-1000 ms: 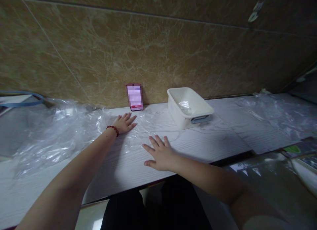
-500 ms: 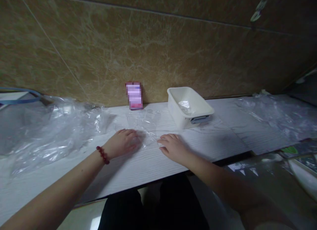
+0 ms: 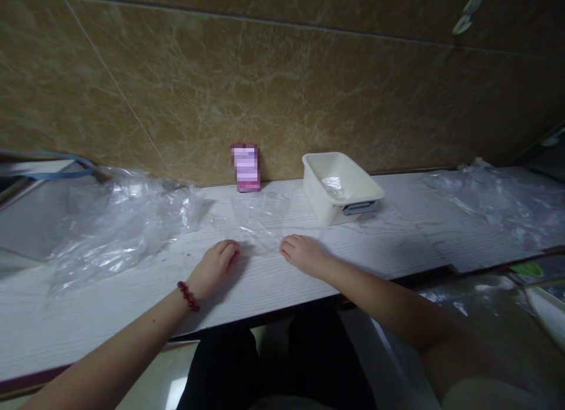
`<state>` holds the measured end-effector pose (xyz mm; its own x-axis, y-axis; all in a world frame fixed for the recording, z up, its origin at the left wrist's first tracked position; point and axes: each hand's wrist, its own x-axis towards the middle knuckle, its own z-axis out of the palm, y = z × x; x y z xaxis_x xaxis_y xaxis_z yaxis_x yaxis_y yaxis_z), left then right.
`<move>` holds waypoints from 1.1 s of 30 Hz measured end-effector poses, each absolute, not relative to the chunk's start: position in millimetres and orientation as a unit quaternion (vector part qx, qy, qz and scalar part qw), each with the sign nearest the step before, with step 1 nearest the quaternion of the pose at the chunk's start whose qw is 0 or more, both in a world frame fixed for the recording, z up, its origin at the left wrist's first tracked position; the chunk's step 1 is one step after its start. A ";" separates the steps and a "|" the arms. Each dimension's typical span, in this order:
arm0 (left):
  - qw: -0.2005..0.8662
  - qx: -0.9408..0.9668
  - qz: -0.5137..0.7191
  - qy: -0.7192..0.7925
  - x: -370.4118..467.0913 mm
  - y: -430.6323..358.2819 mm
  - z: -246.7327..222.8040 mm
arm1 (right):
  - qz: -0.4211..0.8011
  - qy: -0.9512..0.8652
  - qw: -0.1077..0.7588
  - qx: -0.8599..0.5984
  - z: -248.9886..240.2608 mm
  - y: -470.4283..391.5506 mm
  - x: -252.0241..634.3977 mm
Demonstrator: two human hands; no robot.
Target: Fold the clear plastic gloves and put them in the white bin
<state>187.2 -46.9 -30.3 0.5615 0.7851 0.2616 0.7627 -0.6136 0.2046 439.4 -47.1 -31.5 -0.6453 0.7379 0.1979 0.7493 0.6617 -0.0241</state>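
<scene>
A clear plastic bag (image 3: 253, 219) lies flat on the white wood-grain table in front of me, thin and hard to see against the surface. My left hand (image 3: 216, 266), above a red bead bracelet, is closed with its fingers pinched at the bag's near left corner. At the near right corner my right hand (image 3: 302, 254) is closed too, fingertips curled over the plastic edge. The fingers partly hide both corners. Just beyond my right hand stands a white plastic bin (image 3: 318, 189) with a grey latch and some clear plastic inside.
A phone (image 3: 247, 167) leans against the marbled wall behind the bag. Crumpled clear plastic (image 3: 128, 222) is heaped at the left, near a grey box with a blue strap (image 3: 62, 175). More clear plastic (image 3: 489, 201) lies at the right. The table's front edge (image 3: 273, 316) runs before my legs.
My fingers have gone from spread to closed at the bag's near edge. The left hand has drawn slightly back and left. The camera view has shifted a little.
</scene>
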 end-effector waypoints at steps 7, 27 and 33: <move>0.096 0.921 0.075 0.369 181.2 -57.5 1.0 | 0.075 -0.933 0.091 -0.340 2.3 -68.2 450.2; -0.026 0.885 0.041 0.462 204.4 -24.8 -38.7 | 0.041 -0.847 0.082 -0.523 -28.9 -14.9 421.1; -0.006 0.869 0.030 0.494 229.7 27.5 -35.8 | 0.042 -0.822 0.082 -0.561 -35.1 21.1 397.1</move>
<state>229.7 27.5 -35.8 0.5108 0.8578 0.0574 0.8585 -0.5125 0.0191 397.1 21.1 -35.1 -0.3561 0.9303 0.0882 0.9166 0.3661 -0.1606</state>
